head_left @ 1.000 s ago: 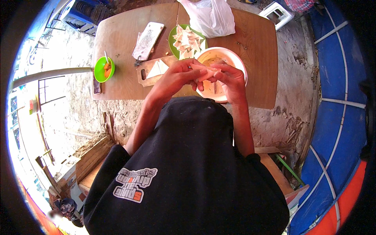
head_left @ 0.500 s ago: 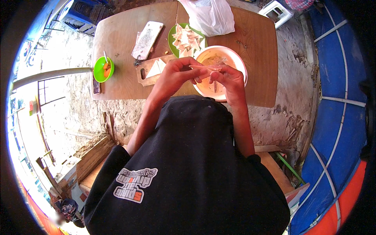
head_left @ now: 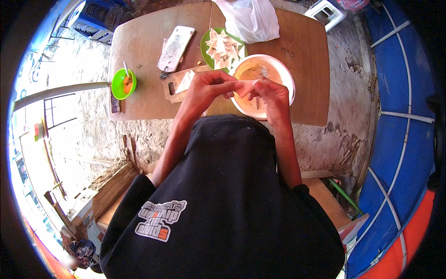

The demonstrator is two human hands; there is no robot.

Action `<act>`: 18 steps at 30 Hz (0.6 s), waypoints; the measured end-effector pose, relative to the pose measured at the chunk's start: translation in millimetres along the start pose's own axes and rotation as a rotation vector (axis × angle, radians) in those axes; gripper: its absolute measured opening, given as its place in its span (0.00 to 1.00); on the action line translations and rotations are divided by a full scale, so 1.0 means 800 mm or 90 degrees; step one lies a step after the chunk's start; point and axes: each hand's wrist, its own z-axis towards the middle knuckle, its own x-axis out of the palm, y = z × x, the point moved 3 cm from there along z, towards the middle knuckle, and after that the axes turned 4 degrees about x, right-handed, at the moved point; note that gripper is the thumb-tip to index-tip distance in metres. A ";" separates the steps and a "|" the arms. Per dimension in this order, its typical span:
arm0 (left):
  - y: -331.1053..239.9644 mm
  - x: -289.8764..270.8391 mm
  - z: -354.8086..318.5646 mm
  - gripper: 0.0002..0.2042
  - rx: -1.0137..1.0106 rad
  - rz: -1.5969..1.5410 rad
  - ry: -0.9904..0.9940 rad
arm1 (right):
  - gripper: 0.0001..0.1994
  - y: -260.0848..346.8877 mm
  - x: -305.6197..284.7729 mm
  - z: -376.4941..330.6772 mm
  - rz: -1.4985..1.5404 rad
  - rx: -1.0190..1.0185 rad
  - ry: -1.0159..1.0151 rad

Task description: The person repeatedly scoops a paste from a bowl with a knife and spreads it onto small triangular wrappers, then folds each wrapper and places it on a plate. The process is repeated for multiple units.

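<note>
Here, seen from above, a person in a black shirt sits at a low wooden table [head_left: 148, 56] and works with both hands over a wide pale bowl [head_left: 284, 74] of orange filling. The left hand [head_left: 206, 88] and the right hand [head_left: 269, 90] meet fingertip to fingertip, both pinched narrow on a small pale wrapper [head_left: 245, 86] held between them, just above the bowl's near rim. Holding it there would let any filling that drops fall back in, I judge.

Just beyond the hands sits a green plate [head_left: 205, 42] piled with folded white triangles [head_left: 224, 46], close enough to reach without leaning. Beside it lies a small wooden board [head_left: 174, 88] with another flat wrapper on it, and a flat grater [head_left: 175, 48] rests farther back. A small green cup [head_left: 122, 83] with a spoon stands well off to the left. A white plastic bag [head_left: 253, 18] sits at the table's far edge.
</note>
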 end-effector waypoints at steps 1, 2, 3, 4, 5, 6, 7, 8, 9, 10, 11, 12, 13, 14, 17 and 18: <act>0.000 -0.004 -0.001 0.09 0.006 -0.021 0.001 | 0.07 0.000 0.006 0.000 0.023 0.000 0.003; 0.000 -0.008 -0.002 0.08 0.011 -0.038 -0.001 | 0.07 0.000 0.012 0.000 0.043 0.006 -0.004; -0.001 -0.013 -0.004 0.08 0.013 -0.050 -0.005 | 0.07 0.000 0.020 -0.002 0.020 0.014 0.013; -0.001 -0.017 -0.005 0.08 0.014 -0.066 -0.005 | 0.08 -0.001 0.026 -0.005 -0.007 0.028 0.020; -0.002 -0.021 -0.006 0.08 0.013 -0.078 -0.007 | 0.08 0.000 0.034 -0.006 -0.030 0.025 0.046; -0.002 -0.026 -0.008 0.08 0.008 -0.084 -0.011 | 0.09 -0.001 0.040 -0.005 -0.045 0.028 0.042; -0.003 -0.033 -0.010 0.07 0.009 -0.068 -0.016 | 0.09 -0.004 0.045 -0.003 -0.062 0.046 0.021; -0.004 -0.041 -0.012 0.07 0.008 -0.045 -0.024 | 0.09 -0.006 0.049 0.000 -0.073 0.056 0.013; -0.005 -0.049 -0.014 0.07 0.011 -0.023 -0.034 | 0.10 -0.009 0.054 0.002 -0.086 0.069 0.002; -0.005 -0.056 -0.016 0.07 0.008 -0.030 -0.033 | 0.10 -0.014 0.059 0.005 -0.062 0.069 -0.003; -0.004 -0.064 -0.018 0.07 0.010 -0.037 -0.031 | 0.10 -0.018 0.064 0.007 -0.040 0.071 -0.011; -0.003 -0.072 -0.021 0.07 0.017 -0.043 -0.029 | 0.10 -0.023 0.069 0.009 -0.019 0.075 -0.019; -0.002 -0.079 -0.023 0.07 0.017 -0.044 -0.030 | 0.10 -0.029 0.075 0.011 -0.036 0.085 -0.017; 0.000 -0.087 -0.025 0.08 0.023 -0.043 -0.031 | 0.10 -0.033 0.080 0.013 -0.054 0.093 -0.015; 0.008 -0.108 -0.030 0.08 0.024 -0.052 -0.041 | 0.10 -0.045 0.100 0.021 -0.052 0.089 -0.009; 0.011 -0.115 -0.031 0.08 0.015 -0.054 -0.046 | 0.10 -0.048 0.106 0.024 -0.044 0.084 -0.011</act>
